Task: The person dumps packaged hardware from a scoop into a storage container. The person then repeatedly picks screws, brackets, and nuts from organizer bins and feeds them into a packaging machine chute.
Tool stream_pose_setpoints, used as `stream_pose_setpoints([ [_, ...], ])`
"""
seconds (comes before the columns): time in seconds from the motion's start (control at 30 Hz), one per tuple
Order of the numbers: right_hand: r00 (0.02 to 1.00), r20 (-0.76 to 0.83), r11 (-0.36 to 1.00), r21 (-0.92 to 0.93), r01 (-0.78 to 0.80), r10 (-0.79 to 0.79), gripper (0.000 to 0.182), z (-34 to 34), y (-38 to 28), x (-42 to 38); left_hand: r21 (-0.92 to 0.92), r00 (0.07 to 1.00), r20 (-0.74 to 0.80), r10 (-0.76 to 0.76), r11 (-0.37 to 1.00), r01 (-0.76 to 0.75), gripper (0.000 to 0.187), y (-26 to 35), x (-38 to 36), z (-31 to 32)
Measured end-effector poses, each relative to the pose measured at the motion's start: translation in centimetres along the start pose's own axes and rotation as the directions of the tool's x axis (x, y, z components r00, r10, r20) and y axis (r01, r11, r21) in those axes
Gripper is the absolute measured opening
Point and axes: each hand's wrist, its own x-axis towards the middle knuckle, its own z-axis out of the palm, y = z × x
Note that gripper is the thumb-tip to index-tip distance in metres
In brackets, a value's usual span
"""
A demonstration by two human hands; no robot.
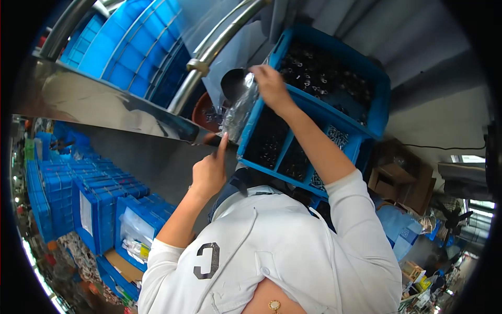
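Note:
A clear, crinkled plastic bag (239,116) hangs between my hands, left of the blue parts bins. My right hand (270,89) is closed on its upper end, fingers pinched together. Lower down, my left hand (209,171) stretches its index finger up to the bag's bottom edge while the other fingers look curled. Small pieces seem to sit in the bag, too blurred to name. Behind it is a reddish-brown bowl (203,111) with small clear or shiny items, and a dark round scoop-like thing (232,83) beside it.
A divided blue bin (250,152) holds small dark and metal parts, with a larger blue tray (384,99) beyond. A metal rail (104,102) and upright tube (186,93) stand at left. Stacked blue crates (83,183) fill the lower left; cardboard boxes (400,175) are at right.

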Motion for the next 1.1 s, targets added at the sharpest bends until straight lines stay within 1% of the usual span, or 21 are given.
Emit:
stream_pose_setpoints([
  [0.03,0.985,-0.037,0.963,-0.223,0.155,-0.167,0.033,2.4,1.2,1.6,0.114,0.991,0.125,-0.045,0.993,0.031,0.092,-0.8,0.4,1.4],
  [0.07,0.942,-0.036,0.853,-0.437,0.286,-0.334,0.036,4.7,3.0,2.4,0.119,0.988,0.147,-0.040,0.993,0.023,0.092,-1.6,0.5,2.5],
  [0.1,0.912,-0.073,0.824,-0.462,0.328,-0.404,0.033,6.0,2.5,2.3,0.126,0.985,0.167,-0.030,0.992,0.009,0.091,-2.3,0.8,3.3],
  [0.13,0.915,-0.086,0.883,-0.312,0.350,-0.393,0.031,5.9,2.4,1.9,0.132,0.982,0.186,-0.015,0.991,-0.010,0.091,-2.9,1.1,3.8],
  [0.17,0.921,-0.099,0.920,-0.158,0.359,-0.377,0.029,5.0,-0.2,-0.2,0.102,0.994,0.092,0.053,0.993,-0.063,0.090,-3.4,1.0,4.3],
  [0.2,0.928,-0.111,0.934,-0.003,0.358,-0.356,0.028,3.7,-2.4,-2.3,0.062,0.996,0.078,0.049,0.997,-0.054,0.086,-3.5,0.8,4.1],
  [0.27,0.897,-0.182,0.911,0.020,0.413,-0.403,0.021,-0.5,-4.0,-5.9,-0.023,0.997,0.053,0.054,0.998,-0.052,0.078,-3.4,0.8,3.5],
  [0.33,0.888,-0.311,0.937,-0.019,0.350,-0.338,0.018,-5.5,-3.5,-9.0,-0.300,0.982,-0.135,0.136,0.938,-0.171,0.063,-3.2,0.2,3.4],
  [0.37,0.887,-0.357,0.956,-0.106,0.273,-0.293,0.018,-8.2,-2.8,-10.3,-0.427,0.962,-0.227,0.154,0.872,-0.240,0.056,-2.8,0.2,3.4],
  [0.4,0.879,-0.404,0.964,-0.187,0.190,-0.251,0.019,-10.6,-1.9,-11.8,-0.476,0.945,-0.266,0.193,0.826,-0.303,0.050,-2.0,0.6,3.1],
  [0.47,0.956,-0.286,0.868,-0.489,-0.084,-0.069,0.026,-15.3,0.5,-15.0,-0.557,0.902,-0.353,0.250,0.719,-0.417,0.038,0.2,1.6,1.7],
  [0.5,0.967,-0.249,0.759,-0.621,-0.195,0.045,0.030,-16.4,1.7,-16.3,-0.476,0.838,-0.426,0.342,0.703,-0.528,0.034,1.8,2.9,0.5],
  [0.57,0.975,-0.173,0.626,-0.748,-0.220,0.136,0.034,-16.0,4.3,-19.0,-0.334,0.803,-0.384,0.456,0.742,-0.581,0.032,4.7,5.7,0.4],
  [0.63,0.947,0.034,0.593,-0.787,-0.171,0.319,0.045,-14.4,6.8,-20.1,-0.094,0.768,-0.295,0.569,0.783,-0.615,0.031,6.0,8.2,2.3],
  [0.7,0.992,0.019,0.283,-0.959,-0.018,0.128,0.040,-11.4,9.5,-22.7,0.243,0.745,-0.142,0.651,0.753,-0.611,0.030,6.2,10.1,7.7],
  [0.8,0.987,0.030,0.351,-0.936,-0.027,0.156,0.031,-11.3,8.1,-23.0,0.244,0.807,0.291,0.515,0.775,-0.583,0.023,7.9,10.9,8.1],
  [0.83,0.986,0.035,0.376,-0.926,-0.029,0.163,0.028,-11.5,7.9,-23.1,0.203,0.798,0.285,0.530,0.780,-0.591,0.015,7.9,11.0,7.8],
  [0.93,0.985,0.128,0.490,-0.870,0.056,0.115,0.033,-13.2,8.6,-22.7,0.151,0.777,0.310,0.548,0.778,-0.609,0.010,7.0,11.3,7.0],
  [0.97,0.986,0.071,0.600,-0.799,-0.034,0.150,0.023,-13.5,9.0,-22.2,0.106,0.790,0.287,0.542,0.802,-0.588,0.011,6.9,11.3,6.4],
  [1.07,0.989,0.089,0.684,-0.729,-0.016,0.117,0.017,-14.9,9.6,-21.2,-0.116,0.791,0.319,0.523,0.850,-0.515,0.017,6.1,12.0,5.9],
  [1.1,0.991,0.078,0.704,-0.710,-0.020,0.106,0.017,-15.3,9.8,-21.1,-0.176,0.809,0.246,0.533,0.846,-0.504,0.018,6.0,11.9,5.7],
])
